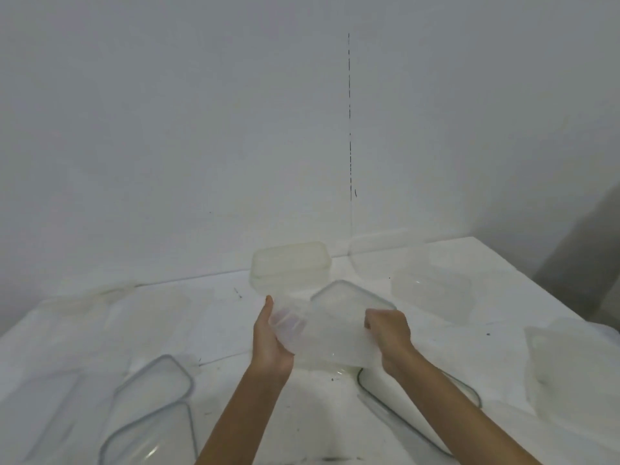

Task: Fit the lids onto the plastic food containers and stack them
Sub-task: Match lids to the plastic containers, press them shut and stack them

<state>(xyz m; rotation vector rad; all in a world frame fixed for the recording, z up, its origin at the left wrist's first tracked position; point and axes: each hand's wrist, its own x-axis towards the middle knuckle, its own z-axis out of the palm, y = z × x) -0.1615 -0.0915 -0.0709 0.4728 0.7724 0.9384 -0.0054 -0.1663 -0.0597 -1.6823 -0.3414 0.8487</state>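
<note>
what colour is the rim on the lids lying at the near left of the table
Grey rim around clear plastic, seen in the head view.

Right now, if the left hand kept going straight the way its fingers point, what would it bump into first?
Probably the lidded container standing near the wall, just beyond the left hand, which grips a clear container. Depth is hard to judge from this view.

Held container point(322, 333): clear, frosted plastic, smooth.
Lids point(154, 380): transparent plastic, glossy, grey-edged.
Tabletop point(235, 330): white, matt, scuffed with dark marks.
Wall point(201, 129): matt white.
</note>
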